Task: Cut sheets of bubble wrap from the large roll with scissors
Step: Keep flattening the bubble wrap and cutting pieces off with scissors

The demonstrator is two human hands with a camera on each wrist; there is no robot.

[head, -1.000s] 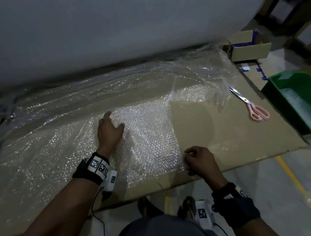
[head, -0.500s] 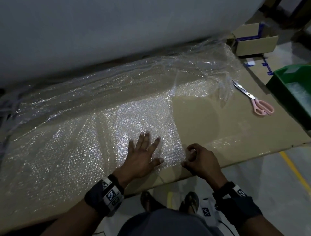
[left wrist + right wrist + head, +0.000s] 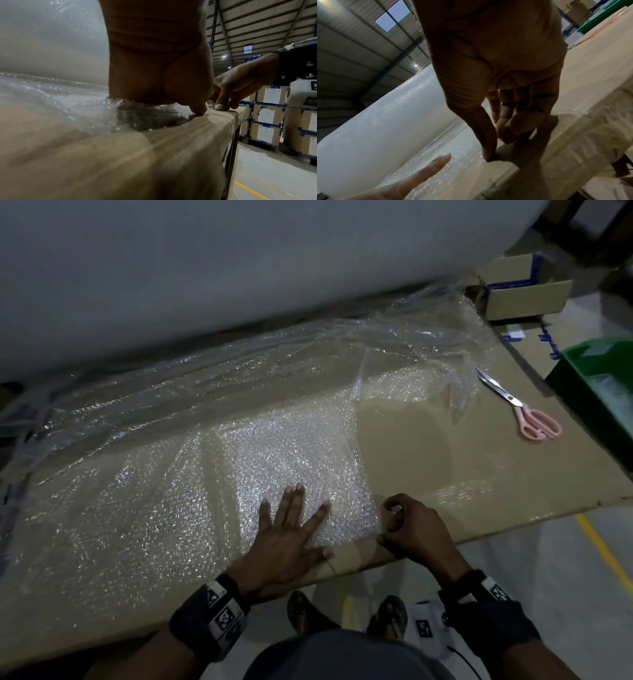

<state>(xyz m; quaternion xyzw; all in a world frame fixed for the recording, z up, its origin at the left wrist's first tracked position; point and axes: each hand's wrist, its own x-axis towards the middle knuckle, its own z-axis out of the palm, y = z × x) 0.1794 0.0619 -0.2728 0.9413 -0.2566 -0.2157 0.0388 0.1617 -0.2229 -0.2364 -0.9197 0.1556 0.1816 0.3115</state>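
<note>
The large white roll (image 3: 239, 268) lies across the back of the table. Its loose bubble wrap sheet (image 3: 191, 460) is spread over the cardboard-covered table (image 3: 445, 460). My left hand (image 3: 298, 518) lies flat on the sheet near the front edge, fingers spread and palm (image 3: 157, 81) pressing down. Just to its right, my right hand (image 3: 387, 522) has curled fingers pinching the sheet's near right corner, thumb (image 3: 489, 158) down on the table. Pink-handled scissors (image 3: 524, 412) lie shut on the cardboard at the far right, away from both hands.
A small cardboard box (image 3: 524, 292) stands at the back right, and a green bin (image 3: 603, 385) sits at the right edge. Crumpled wrap (image 3: 445, 337) bunches up near the scissors. My feet (image 3: 346, 618) stand on the floor below the table's front edge.
My left hand slid from the middle of the sheet towards me and to the right, and now lies flat beside the right hand. The right hand stayed at the corner.
</note>
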